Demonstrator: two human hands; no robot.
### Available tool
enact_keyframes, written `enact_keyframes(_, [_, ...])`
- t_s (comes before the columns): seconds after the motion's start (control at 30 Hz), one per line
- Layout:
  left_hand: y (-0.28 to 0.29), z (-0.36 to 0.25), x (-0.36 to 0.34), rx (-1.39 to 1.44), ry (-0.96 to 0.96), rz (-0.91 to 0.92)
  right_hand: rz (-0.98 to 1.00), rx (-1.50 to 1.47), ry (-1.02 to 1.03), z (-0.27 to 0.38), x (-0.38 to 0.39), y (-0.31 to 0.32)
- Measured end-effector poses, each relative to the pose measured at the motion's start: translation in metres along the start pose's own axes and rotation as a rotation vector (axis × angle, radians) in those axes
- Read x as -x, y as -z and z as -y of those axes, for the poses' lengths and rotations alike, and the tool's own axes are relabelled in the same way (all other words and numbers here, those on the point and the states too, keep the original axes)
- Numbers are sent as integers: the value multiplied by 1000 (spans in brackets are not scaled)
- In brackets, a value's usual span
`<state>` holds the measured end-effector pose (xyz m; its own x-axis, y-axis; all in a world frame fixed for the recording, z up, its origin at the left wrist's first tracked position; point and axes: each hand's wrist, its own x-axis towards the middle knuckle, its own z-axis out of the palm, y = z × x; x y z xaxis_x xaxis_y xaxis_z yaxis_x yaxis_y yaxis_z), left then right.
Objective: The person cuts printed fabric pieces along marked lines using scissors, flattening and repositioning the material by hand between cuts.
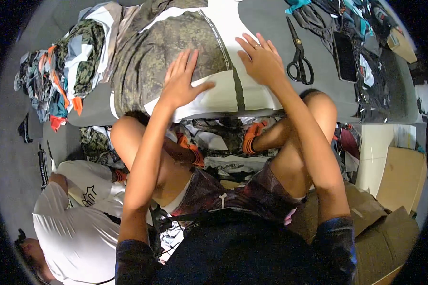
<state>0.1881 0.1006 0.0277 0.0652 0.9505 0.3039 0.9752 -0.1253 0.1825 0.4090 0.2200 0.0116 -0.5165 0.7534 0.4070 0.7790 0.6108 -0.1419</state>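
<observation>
A camouflage-print fabric piece with white and pale green panels [176, 50] lies spread on the dark grey work surface [266, 14] in front of me. My left hand [179, 84] rests on it with the fingers stretched out and the thumb apart, near the border of print and pale panel. My right hand [262, 61] lies on the white part at the right, fingers spread, a ring on one of them. A dark strip [238, 90] runs down the pale area between the hands. Neither hand grips anything. Black-handled scissors [299, 59] lie just right of my right hand.
A dark phone [345, 57] and dark fabric scraps [373, 90] lie at the right. Mixed scraps [57, 76] pile up at the left. Cardboard boxes [390, 237] stand low right. A person in a white shirt [78, 228] sits low left. More cloth lies under the surface's near edge.
</observation>
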Motion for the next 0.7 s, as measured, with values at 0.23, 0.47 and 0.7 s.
enact_keyframes(0.23, [15,-9,33,22,40,145,29,-7,-69,4,15,19])
enact_keyframes(0.47, [38,-50,44,121,35,38,-262,-47,-432,-39,28,80])
enact_keyframes(0.7, [-4,-74,42,-123,-87,-6,252,-28,-588,-74,28,85])
